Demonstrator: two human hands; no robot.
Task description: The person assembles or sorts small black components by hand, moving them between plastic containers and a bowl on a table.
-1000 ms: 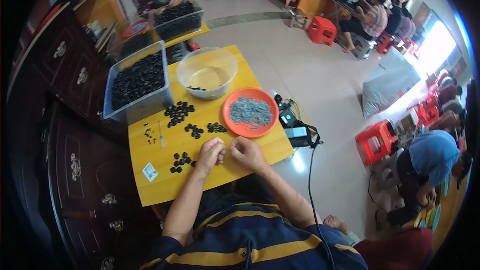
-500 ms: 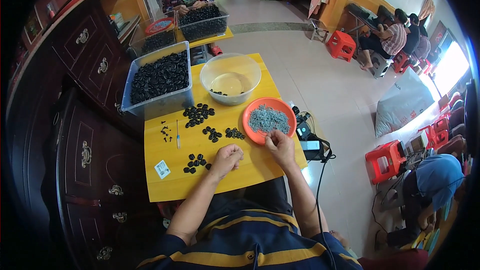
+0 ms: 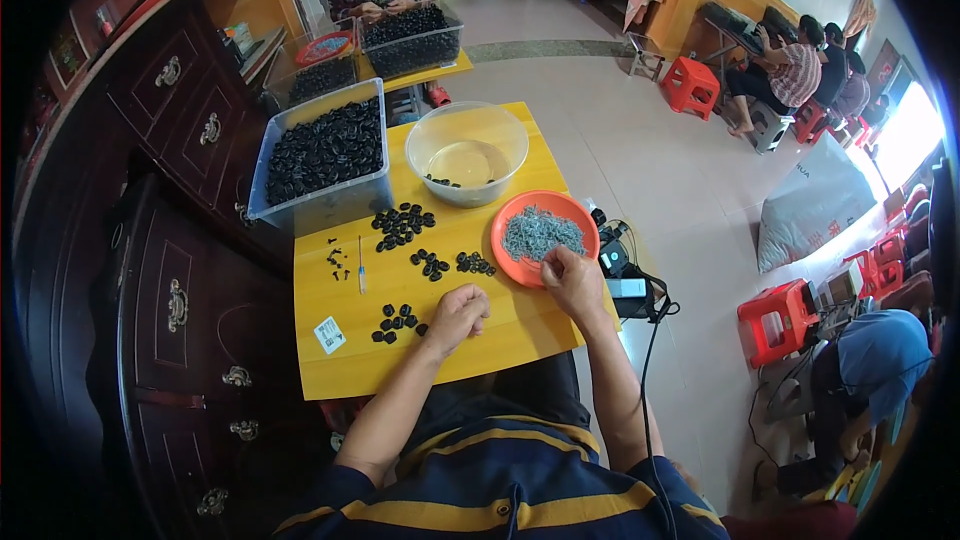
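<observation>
My right hand is at the near rim of an orange plate, its thumb and fingers pinched together. Whatever they may hold is too small to see. A heap of small grey metal pieces, resembling screws, fills the plate. My left hand rests over the yellow table with fingers curled inward; its contents are hidden. Close to its left lies a group of black oval parts. Further groups of black parts and small dark rings lie beyond it.
A blue-clear bin full of black parts stands far left, beside a clear round tub. A thin screwdriver, small black bits and a white label lie at left. Dark drawers border the left; other people sit beyond.
My right hand's pinched fingertips have shifted slightly at the plate's near rim. My left hand stays curled in nearly the same place. The whole view has shifted a little.
</observation>
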